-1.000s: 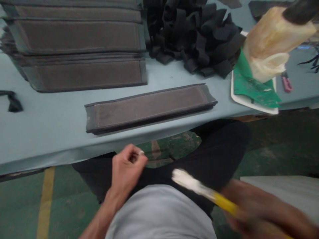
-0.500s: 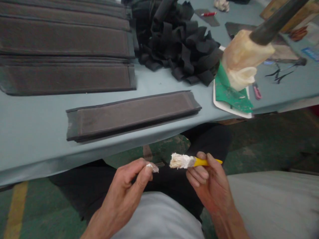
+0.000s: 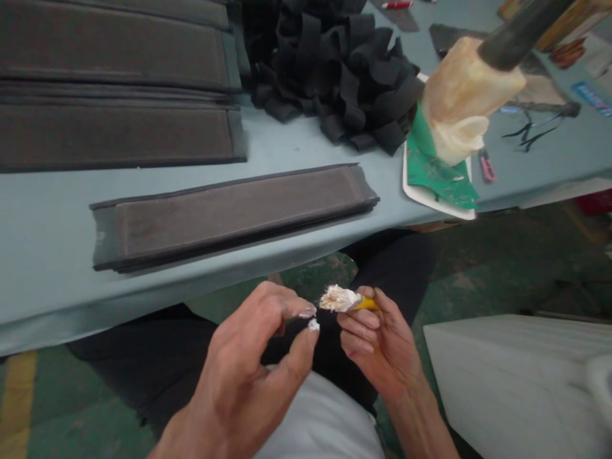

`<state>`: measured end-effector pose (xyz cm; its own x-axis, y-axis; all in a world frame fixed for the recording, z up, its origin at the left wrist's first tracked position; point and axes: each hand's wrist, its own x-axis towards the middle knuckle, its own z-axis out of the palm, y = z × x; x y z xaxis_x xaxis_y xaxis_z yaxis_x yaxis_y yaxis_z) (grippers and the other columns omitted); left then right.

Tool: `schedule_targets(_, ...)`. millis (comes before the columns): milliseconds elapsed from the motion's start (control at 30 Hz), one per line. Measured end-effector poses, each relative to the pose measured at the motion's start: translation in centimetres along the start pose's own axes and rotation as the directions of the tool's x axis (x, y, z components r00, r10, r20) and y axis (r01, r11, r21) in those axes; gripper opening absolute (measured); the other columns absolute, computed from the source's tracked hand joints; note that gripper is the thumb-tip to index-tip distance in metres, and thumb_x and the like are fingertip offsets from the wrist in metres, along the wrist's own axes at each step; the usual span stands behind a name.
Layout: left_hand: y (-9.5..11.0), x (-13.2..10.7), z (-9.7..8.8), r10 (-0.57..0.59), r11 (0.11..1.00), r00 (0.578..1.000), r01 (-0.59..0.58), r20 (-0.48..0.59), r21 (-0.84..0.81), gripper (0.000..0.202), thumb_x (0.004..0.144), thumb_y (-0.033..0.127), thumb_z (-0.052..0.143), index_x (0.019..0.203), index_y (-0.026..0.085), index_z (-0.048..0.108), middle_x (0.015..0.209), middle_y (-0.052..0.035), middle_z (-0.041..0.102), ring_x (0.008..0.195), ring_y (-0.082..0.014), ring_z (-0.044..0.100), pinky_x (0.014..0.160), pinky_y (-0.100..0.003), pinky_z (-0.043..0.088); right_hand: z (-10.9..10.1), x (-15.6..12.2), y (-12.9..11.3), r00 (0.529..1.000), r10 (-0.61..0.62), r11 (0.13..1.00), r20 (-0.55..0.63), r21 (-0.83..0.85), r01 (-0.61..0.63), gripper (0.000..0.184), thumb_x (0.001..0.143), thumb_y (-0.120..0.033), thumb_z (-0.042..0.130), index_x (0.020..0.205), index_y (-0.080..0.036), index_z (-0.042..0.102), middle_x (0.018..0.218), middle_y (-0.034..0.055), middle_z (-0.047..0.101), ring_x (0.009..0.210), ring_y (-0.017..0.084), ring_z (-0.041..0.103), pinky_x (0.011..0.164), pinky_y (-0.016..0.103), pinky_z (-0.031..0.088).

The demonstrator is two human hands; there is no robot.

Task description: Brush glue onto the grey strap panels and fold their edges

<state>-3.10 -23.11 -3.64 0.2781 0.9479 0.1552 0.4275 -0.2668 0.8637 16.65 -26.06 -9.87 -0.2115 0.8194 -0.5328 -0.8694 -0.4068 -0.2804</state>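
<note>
While I am watching through the head camera, the right hand is gripping the yellow handle of a small brush, with the fingers wrapped closed around it. The brush is being held above the lap, in front of the near edge of the table and lower than it. Its bristles are carrying thick white paste and are pointing toward the left hand. That hand is half open and gripping nothing. Its thumb and forefinger are standing just beside the bristles, and the fingertips are carrying dabs of the same paste.

On the table, one long dark strip is lying along the near edge. A stack of similar strips is sitting toward the far left corner, and a pile of black bands at the far edge. To the right, a paste-crusted lump is standing on a green board.

I am judging the work as early. The bristles are loaded and seem to be getting tidied by the fingers, while the near strip is showing no white paste that I can see.
</note>
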Motion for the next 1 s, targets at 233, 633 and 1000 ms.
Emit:
schedule_targets(233,-0.6,0.3,0.3,0.133,0.984,0.991,-0.135,0.031,0.113,0.017,0.097,0.012,0.062,0.109,0.023,0.061,0.094,0.0009,0.068,0.083,-0.0108,0.064,0.073,-0.021,0.051,0.4,0.0,0.1,0.999,0.002,1.000,-0.034,0.006,-0.002,0.016,0.084,-0.038,0.085,0.086,-0.023,0.078,0.059,-0.0093,0.028,0.050,0.007,0.025,0.044,0.009,0.040)
schedule_targets(633,-1.5,0.7,1.0,0.185,0.956,0.982,-0.170,-0.042,0.241,0.016,0.089,0.005,0.057,0.080,0.018,0.058,0.072,0.0027,0.061,0.066,-0.0099,0.059,0.064,-0.020,0.047,1.5,-0.9,0.6,0.967,-0.139,0.984,-0.212,-0.140,0.111,0.025,0.075,-0.040,0.091,0.082,-0.022,0.075,0.055,-0.0089,0.038,0.047,0.005,0.035,0.043,0.012,0.042)
schedule_targets(1000,-4.3,-1.1,1.6,-0.095,0.939,0.978,0.149,-0.184,0.311,0.007,0.076,0.018,0.055,0.071,0.020,0.059,0.061,0.0050,0.058,0.052,-0.0097,0.054,0.056,-0.022,0.041,3.0,-3.9,3.1,0.784,-0.621,0.597,0.007,-0.644,0.478,0.029,0.086,-0.046,0.081,0.069,-0.024,0.072,0.054,-0.0026,0.053,0.048,0.011,0.048,0.047,0.021,0.045)
